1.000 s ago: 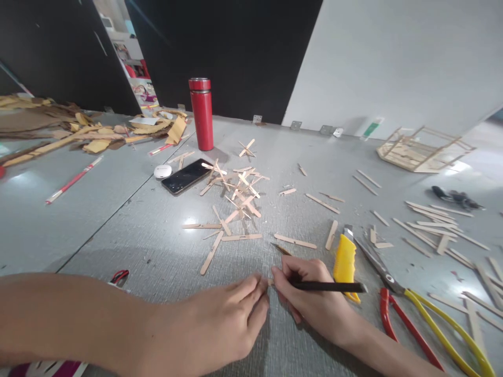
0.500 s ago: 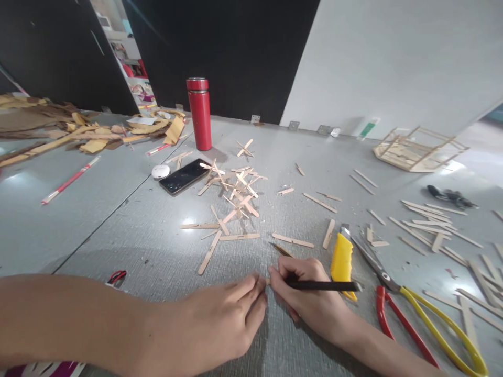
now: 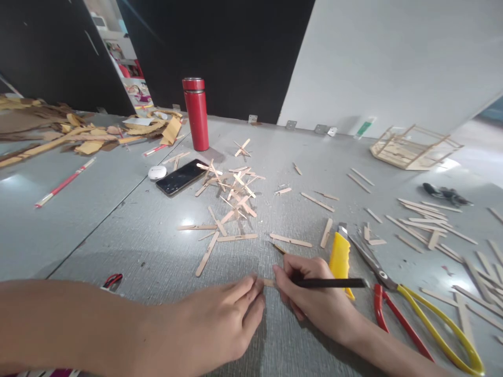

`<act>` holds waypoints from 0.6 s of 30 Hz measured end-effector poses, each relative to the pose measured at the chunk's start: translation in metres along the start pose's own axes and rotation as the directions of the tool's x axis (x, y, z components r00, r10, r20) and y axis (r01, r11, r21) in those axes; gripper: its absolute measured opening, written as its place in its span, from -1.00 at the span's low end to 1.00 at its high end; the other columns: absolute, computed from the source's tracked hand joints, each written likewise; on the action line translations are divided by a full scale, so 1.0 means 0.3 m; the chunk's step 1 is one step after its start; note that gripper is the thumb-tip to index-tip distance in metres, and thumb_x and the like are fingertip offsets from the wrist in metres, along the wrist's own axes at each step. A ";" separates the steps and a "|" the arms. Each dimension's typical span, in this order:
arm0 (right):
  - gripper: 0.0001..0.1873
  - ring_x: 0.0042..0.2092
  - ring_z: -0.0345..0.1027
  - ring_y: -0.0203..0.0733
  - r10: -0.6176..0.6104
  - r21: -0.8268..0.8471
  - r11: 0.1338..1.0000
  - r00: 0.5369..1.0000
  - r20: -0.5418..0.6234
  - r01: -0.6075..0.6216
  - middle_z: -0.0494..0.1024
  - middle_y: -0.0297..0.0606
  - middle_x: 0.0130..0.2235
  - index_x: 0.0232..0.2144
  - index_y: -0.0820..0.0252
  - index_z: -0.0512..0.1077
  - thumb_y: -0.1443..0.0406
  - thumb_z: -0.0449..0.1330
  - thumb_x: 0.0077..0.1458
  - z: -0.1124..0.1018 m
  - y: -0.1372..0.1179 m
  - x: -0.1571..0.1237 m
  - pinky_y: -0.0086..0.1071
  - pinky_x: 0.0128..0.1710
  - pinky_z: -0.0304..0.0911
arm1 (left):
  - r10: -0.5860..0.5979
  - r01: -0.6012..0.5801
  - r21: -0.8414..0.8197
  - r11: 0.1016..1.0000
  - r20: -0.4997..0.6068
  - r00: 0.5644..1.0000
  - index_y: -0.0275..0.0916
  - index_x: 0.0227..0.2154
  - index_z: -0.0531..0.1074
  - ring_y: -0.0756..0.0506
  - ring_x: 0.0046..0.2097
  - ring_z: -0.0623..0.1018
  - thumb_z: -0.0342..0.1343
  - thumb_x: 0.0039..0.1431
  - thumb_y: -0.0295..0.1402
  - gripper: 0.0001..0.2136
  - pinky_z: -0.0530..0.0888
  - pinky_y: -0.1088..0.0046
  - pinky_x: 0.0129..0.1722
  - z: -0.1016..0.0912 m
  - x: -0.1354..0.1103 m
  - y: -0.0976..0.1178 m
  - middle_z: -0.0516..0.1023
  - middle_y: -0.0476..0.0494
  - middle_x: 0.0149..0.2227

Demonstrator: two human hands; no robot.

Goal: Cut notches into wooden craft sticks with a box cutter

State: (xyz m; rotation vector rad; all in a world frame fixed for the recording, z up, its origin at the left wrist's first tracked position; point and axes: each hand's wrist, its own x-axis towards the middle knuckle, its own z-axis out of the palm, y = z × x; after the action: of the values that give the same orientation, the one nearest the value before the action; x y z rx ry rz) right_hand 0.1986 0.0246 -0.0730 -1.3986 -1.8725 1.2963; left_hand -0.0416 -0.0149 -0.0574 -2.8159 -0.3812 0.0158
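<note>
My left hand [image 3: 220, 319] lies low over the table with its fingers together, pinching a wooden craft stick [image 3: 269, 283]; only a short end shows past the fingertips. Just right of it, my right hand [image 3: 314, 288] is closed around a slim black pen-like tool [image 3: 334, 283]. The tool's working tip is hidden by the fingers, so its exact kind is unclear. A thin, pointed brown piece [image 3: 278, 247] shows beyond the right knuckles. Notched craft sticks [image 3: 291, 240] lie ahead of both hands.
A yellow utility knife [image 3: 339, 256] and snips [image 3: 387, 280] with red and yellow handles lie right of my right hand. Loose sticks [image 3: 424, 222] spread farther right. Ahead are a phone [image 3: 181, 178], a red flask [image 3: 196, 118], a stick pile [image 3: 241, 188] and a wooden frame model [image 3: 412, 149].
My right hand has shifted slightly right, away from the left fingertips, so more of the held stick's end shows. The whole view has moved a little.
</note>
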 end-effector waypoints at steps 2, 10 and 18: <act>-0.52 -0.73 0.14 -0.41 0.000 -0.004 1.000 1.000 -0.002 0.000 0.25 -0.50 -0.72 -0.61 0.09 0.17 0.12 0.13 0.33 0.003 0.005 0.000 -0.53 -0.72 0.04 | -0.003 0.003 0.005 1.000 -0.004 1.000 -0.71 0.20 0.38 -0.42 0.28 0.44 0.00 0.27 -0.46 -0.50 0.38 0.12 0.28 -0.004 0.001 0.000 0.41 -0.64 0.25; -0.53 -0.73 0.10 -0.39 -0.029 -0.047 0.999 0.999 -0.018 0.028 0.23 -0.48 -0.73 -0.62 0.06 0.12 0.12 0.09 0.32 0.009 0.004 0.004 -0.50 -0.75 -0.05 | -0.026 0.027 0.016 1.000 -0.042 0.999 -0.67 0.18 0.41 -0.36 0.23 0.50 -0.06 0.30 -0.49 -0.53 0.42 0.18 0.24 -0.005 0.005 0.001 0.47 -0.55 0.22; -0.54 -0.74 0.08 -0.39 -0.057 -0.083 0.995 0.998 -0.026 0.055 0.23 -0.47 -0.74 -0.62 0.05 0.09 0.17 0.09 0.30 0.007 0.001 0.002 -0.49 -0.76 -0.05 | -0.029 0.029 0.005 1.000 -0.048 0.998 -0.66 0.19 0.41 -0.35 0.24 0.50 -0.08 0.30 -0.49 -0.53 0.43 0.20 0.23 -0.006 0.004 0.002 0.48 -0.53 0.22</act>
State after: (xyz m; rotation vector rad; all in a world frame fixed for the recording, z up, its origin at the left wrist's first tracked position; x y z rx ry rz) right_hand 0.1968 0.0243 -0.0743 -1.3876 -1.9512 1.1785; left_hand -0.0403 -0.0158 -0.0558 -2.7985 -0.4104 -0.0572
